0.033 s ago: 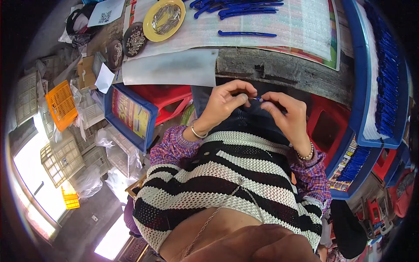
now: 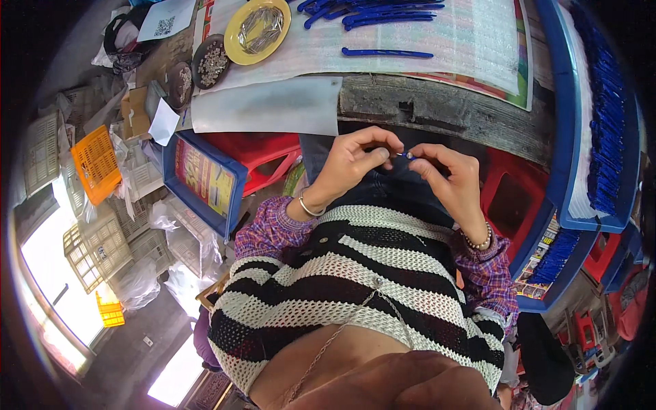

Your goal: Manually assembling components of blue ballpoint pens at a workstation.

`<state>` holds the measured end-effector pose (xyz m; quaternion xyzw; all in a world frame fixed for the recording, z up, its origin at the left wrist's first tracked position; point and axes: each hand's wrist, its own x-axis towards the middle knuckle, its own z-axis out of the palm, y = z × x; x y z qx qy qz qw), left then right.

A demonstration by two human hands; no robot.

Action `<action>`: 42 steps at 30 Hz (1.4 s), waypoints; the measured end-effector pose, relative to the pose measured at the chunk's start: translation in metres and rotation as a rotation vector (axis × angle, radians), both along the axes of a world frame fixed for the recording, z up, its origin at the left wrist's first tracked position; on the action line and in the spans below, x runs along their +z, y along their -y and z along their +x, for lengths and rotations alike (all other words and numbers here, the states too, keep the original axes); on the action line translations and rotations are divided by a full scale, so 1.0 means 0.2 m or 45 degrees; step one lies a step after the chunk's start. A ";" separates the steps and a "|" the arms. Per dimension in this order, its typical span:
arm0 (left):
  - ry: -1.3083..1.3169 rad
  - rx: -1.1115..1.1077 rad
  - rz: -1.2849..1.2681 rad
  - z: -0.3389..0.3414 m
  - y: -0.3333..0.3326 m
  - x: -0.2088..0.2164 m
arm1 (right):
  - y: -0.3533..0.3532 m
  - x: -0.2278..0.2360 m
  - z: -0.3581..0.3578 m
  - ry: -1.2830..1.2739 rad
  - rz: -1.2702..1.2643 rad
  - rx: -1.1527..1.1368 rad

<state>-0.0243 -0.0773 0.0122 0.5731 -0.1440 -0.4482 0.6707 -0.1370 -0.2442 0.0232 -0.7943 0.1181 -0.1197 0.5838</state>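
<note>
In front of my waist, just past the table's near edge, my two hands meet almost fingertip to fingertip. My left hand is closed in a pinch on a thin metal pin that points toward the other hand. Closed too, my right hand pinches a small blue piece with a shiny spot on its end; fingers hide most of it. On the table lie a single slim blue stick and a pile of similar blue sticks. A yellow plate holds several thin metal pins.
Left of the plate, a dark bowl holds small shiny bits, with another dark bowl beside it. Blue trays of blue sticks stand on the right. A red stool and an orange crate stand near the table.
The fingertips have shifted very slightly, and the shiny end of the blue piece shows a little more. Everything else stays in place.
</note>
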 end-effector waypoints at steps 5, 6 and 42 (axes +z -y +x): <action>-0.074 -0.116 0.061 0.00 0.00 0.00 | 0.00 -0.02 -0.01 -0.282 0.430 0.075; -0.128 -0.111 0.009 0.01 -0.01 -0.01 | 0.00 -0.02 -0.01 -0.281 0.429 0.076; 0.951 -0.800 -0.056 -0.07 -0.07 -0.19 | 0.04 -0.06 -0.05 -0.301 0.460 -0.010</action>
